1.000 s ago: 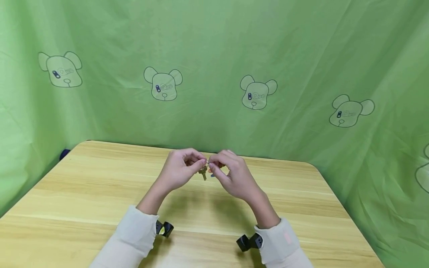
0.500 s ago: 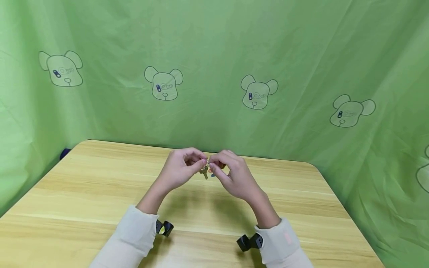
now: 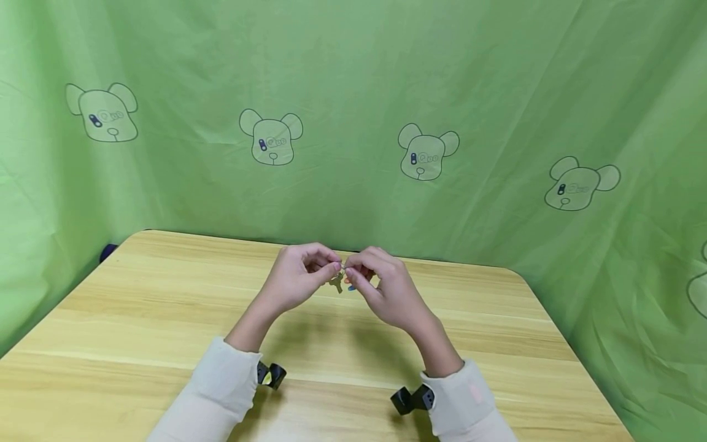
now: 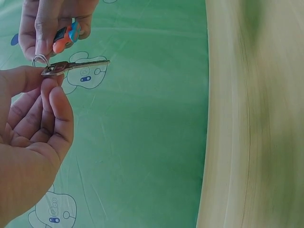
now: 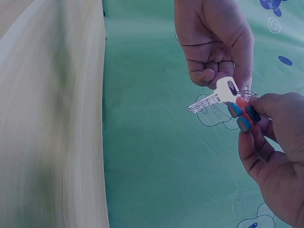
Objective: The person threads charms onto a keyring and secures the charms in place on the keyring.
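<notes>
Both hands meet above the table in the head view, fingertips close together around a small metal key ring (image 4: 42,58). The left hand (image 3: 295,279) pinches the ring between thumb and index finger, at the side where a metal key (image 5: 224,90) hangs. From the other side the right hand (image 3: 383,290) pinches the same ring with thumb and index finger. A small orange-and-blue charm (image 5: 244,124) dangles beside the right fingers. In the left wrist view the key's blade points away from the fingers. Fingertips partly hide the ring.
A light wood-grain table (image 3: 166,307) lies under the hands. Green curtain (image 3: 342,73) with printed bear heads stands behind and along the sides. Black wrist cameras (image 3: 272,376) sit at both cuffs.
The hanging key has swung slightly, its tip a little higher and to the right than a second ago. Both hands stay nearly still, still pinching the ring.
</notes>
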Available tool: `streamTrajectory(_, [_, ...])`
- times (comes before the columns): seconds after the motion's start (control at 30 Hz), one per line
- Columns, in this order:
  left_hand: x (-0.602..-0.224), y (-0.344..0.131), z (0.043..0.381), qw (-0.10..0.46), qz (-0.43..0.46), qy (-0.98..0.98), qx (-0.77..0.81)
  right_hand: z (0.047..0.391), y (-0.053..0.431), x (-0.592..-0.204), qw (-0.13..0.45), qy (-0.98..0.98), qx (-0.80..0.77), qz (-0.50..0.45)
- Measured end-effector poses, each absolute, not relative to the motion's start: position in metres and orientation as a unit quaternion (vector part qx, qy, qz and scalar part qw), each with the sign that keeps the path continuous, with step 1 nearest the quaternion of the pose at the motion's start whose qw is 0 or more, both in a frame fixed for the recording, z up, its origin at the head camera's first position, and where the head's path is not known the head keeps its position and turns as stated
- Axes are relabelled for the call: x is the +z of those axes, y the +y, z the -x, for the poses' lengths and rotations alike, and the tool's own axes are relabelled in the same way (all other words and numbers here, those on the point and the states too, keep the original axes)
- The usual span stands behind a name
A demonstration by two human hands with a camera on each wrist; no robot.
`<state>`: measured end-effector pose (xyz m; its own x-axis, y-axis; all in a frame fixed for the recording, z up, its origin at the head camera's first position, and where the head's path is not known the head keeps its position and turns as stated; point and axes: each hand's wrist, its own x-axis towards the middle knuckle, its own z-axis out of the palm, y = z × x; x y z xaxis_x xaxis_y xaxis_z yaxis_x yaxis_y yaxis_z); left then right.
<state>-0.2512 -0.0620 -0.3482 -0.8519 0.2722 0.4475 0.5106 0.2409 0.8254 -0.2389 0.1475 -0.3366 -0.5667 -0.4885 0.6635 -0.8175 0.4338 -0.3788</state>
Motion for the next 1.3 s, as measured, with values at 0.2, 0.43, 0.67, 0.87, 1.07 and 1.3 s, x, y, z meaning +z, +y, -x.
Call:
streamTrajectory(0.2, [-0.3471,-0.0617,0.2508,0.101,0.249,-0.781,-0.564,0.2396,0.1485,-0.3362,0.241,-0.812,0.347,-0.402])
streamTrajectory(0.43, [-0.3467,-0.0619,0.2511,0.101,0.249,-0.783,-0.561,0.2388,0.1482,-0.3341,0.237,-0.816,0.342,-0.402])
streamTrajectory(0.67, [-0.3463,-0.0635,0.2509,0.101,0.245,-0.782,-0.565,0.2397,0.1494,-0.3338,0.233,-0.819,0.337,-0.401])
streamTrajectory(0.87, [-0.3462,-0.0646,0.2501,0.100,0.243,-0.775,-0.574,0.2396,0.1488,-0.3338,0.229,-0.822,0.340,-0.396])
streamTrajectory(1.07, [-0.3458,-0.0659,0.2505,0.100,0.241,-0.776,-0.574,0.2385,0.1484,-0.3331,0.214,-0.828,0.337,-0.393])
streamTrajectory(1.3, [-0.3504,-0.0707,0.2544,0.055,0.231,-0.802,-0.547,0.2393,0.1516,-0.3324,0.117,-0.863,0.303,-0.386])
